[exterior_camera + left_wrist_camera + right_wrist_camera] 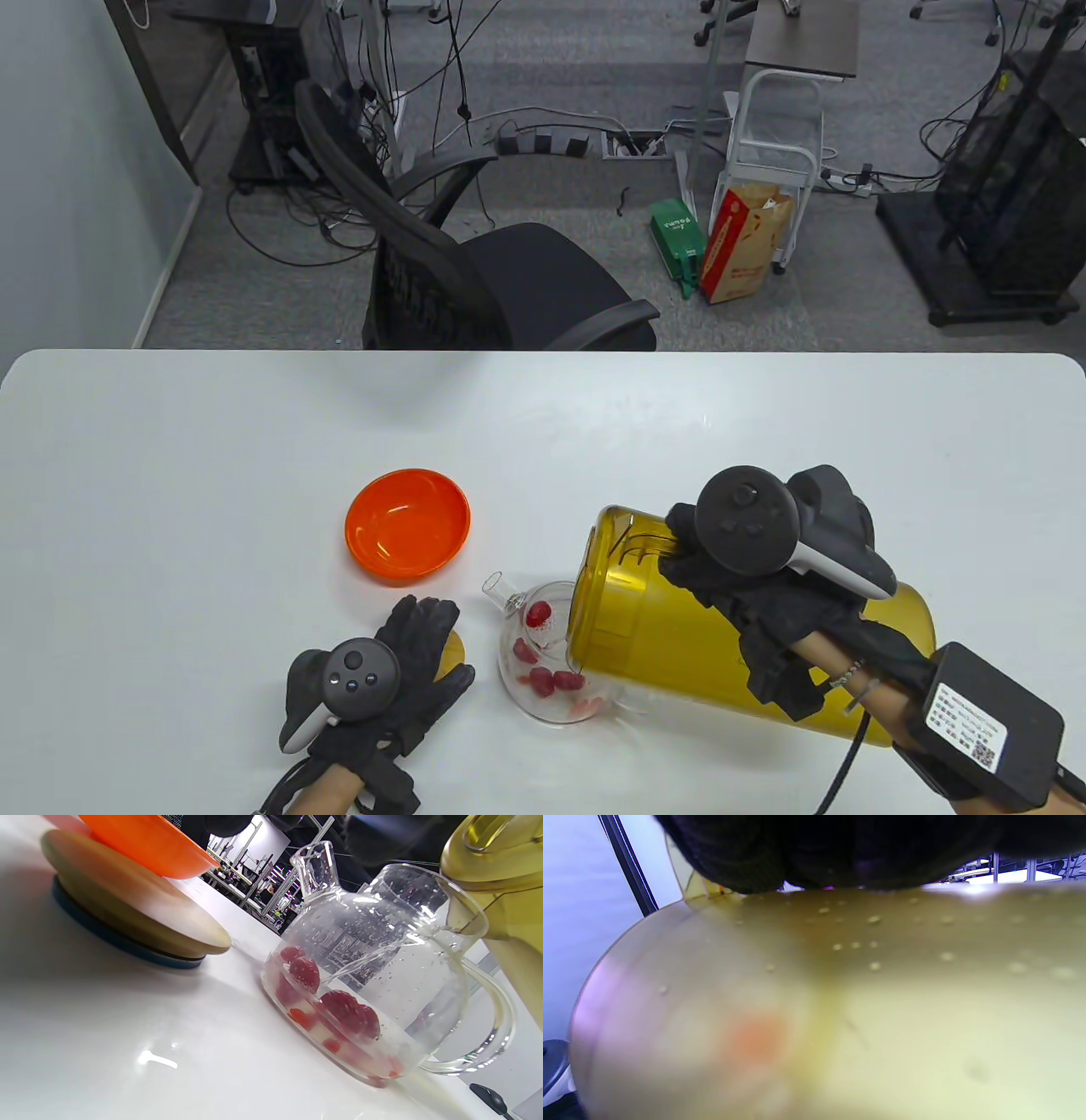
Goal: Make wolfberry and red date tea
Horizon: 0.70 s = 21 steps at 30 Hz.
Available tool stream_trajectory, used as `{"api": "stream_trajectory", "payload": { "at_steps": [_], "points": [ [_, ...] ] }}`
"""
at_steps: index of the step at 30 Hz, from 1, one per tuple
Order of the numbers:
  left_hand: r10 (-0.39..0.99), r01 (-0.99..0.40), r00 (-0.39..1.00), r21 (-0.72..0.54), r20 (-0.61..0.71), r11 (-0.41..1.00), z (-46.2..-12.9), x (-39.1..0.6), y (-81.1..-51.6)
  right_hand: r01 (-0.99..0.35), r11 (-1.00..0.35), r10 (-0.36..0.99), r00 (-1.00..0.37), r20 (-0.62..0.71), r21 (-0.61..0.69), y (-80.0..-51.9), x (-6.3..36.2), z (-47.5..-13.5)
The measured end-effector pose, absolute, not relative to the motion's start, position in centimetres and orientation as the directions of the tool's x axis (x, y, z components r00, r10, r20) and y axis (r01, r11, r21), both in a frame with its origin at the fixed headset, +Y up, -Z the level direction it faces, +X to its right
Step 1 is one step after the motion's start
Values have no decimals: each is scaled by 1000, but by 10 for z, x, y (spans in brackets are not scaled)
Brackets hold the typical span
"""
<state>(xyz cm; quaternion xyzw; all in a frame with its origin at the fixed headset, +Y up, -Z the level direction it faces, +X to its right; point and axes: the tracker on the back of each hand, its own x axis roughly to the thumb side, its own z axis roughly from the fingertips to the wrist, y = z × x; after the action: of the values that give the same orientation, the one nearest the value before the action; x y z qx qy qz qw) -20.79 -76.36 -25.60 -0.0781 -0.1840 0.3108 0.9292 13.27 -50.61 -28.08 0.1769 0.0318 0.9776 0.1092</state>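
Note:
A glass teapot stands on the white table near the front, with red dates and small red berries in a little water at its bottom. My right hand grips a big yellow translucent jug, tilted so that its mouth hangs over the teapot's opening. The left wrist view shows the teapot, the dates and the jug's rim above. My left hand lies flat left of the teapot, fingers straight over a round wooden lid. The jug's wall fills the right wrist view.
An orange bowl sits behind my left hand, beside the wooden lid in the left wrist view. Beyond the table's far edge stands a black office chair. A small dark object lies on the table past the teapot's handle.

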Motion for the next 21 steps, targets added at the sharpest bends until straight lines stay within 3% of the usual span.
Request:
{"api": "stream_trajectory", "payload": {
  "at_steps": [21],
  "points": [
    [607,-552,739,-253,292,794,-256,-209,-763,-200,-974,224,-914,337,104,-506,132,-281]
  ]
}}
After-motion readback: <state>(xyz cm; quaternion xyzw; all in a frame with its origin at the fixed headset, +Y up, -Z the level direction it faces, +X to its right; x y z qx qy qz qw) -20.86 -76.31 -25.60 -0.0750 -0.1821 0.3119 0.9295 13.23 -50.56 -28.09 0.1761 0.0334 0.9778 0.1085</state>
